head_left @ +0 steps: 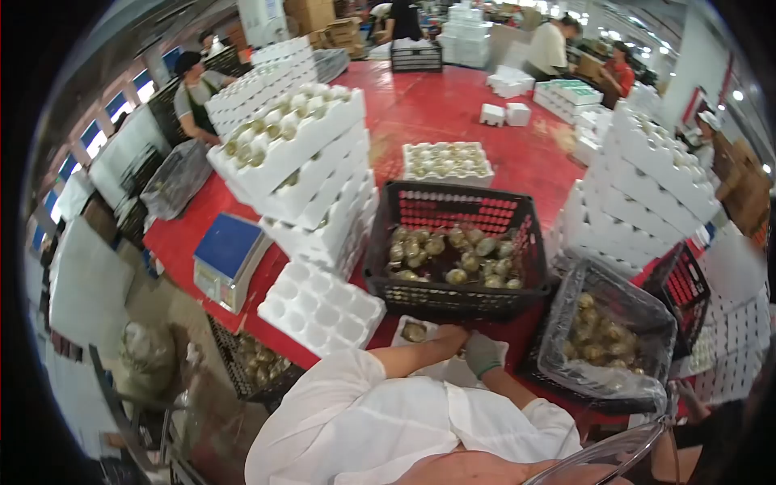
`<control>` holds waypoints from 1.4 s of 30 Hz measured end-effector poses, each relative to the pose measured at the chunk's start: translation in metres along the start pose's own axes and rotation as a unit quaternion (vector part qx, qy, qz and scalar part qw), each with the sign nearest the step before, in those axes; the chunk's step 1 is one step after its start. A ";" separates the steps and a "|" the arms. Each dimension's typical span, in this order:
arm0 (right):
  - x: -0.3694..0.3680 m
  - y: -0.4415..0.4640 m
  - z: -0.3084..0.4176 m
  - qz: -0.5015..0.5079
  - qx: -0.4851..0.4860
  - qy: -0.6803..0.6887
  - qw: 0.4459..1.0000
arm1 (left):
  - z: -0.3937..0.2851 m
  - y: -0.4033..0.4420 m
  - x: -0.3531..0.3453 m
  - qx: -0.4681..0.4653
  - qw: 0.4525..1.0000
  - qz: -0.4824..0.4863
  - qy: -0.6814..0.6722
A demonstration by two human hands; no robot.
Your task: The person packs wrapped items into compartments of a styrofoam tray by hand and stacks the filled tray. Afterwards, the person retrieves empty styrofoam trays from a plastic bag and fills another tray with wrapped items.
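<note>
My left hand [454, 335] and my gloved right hand [482, 353] are close together over a white foam tray [447, 370] at the table's near edge. Grey fabric covers the right hand. The fingers of both hands are small and partly hidden, so whether they grip anything cannot be made out. A round brownish item [415, 331] in shiny clear wrap sits in the foam tray beside my left hand. Just beyond my hands stands a black plastic crate [457, 303] with several similar wrapped items [457, 276] inside.
An empty foam tray [322, 309] and a blue-topped scale [229, 252] are to the left. Tall stacks of foam trays [303, 182] [647, 182] flank the red table [388, 105]. A plastic-lined crate [602, 388] stands right. Several people work farther off.
</note>
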State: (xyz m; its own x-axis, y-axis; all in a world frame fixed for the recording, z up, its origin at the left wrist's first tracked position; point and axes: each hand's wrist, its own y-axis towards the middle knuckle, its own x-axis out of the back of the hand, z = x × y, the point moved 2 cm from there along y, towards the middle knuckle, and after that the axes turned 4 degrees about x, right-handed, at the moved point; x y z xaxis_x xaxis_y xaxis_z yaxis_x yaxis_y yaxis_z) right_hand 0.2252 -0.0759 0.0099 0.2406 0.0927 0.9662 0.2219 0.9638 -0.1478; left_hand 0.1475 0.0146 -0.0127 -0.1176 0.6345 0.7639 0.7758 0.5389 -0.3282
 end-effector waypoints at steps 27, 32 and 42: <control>0.169 -0.074 -0.211 -0.080 -0.044 -0.093 0.991 | 0.048 -0.059 -0.030 -0.227 0.967 -0.112 0.039; 0.096 -0.026 -0.271 0.280 -0.025 -0.099 0.954 | 0.066 -0.076 0.000 -0.095 0.915 -0.305 -0.247; 0.093 -0.032 -0.226 0.289 -0.025 -0.101 0.952 | 0.071 -0.141 -0.001 -0.004 0.905 -0.305 -0.296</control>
State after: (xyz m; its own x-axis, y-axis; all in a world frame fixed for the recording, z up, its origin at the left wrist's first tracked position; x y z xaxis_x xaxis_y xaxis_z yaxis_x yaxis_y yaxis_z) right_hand 0.4545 -0.1550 0.0571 0.1499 0.6547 0.7409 0.1532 0.7249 -0.6716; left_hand -0.0061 -0.0221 -0.0065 -0.8352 0.4077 0.3691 0.4589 0.8865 0.0592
